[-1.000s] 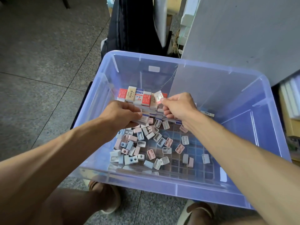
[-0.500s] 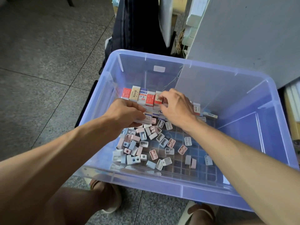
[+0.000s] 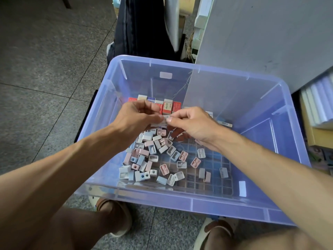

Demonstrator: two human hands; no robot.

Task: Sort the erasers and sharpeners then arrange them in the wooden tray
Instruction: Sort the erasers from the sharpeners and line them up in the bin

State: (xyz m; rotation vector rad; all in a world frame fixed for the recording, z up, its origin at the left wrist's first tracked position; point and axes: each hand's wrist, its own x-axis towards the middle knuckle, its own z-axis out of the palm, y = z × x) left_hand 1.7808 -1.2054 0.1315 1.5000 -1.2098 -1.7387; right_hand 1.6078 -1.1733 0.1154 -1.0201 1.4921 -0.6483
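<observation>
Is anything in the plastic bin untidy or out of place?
Yes. The sharpeners lie loose in a jumbled heap on the bin floor, tipped every way, while the erasers stand in a neat row at the far side.

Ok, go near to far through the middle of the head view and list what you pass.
Sandalled feet → near wall of the blue plastic bin → loose pile of small sharpeners → left hand and right hand pinching an eraser together → row of standing erasers → far bin wall → dark bag.
</observation>
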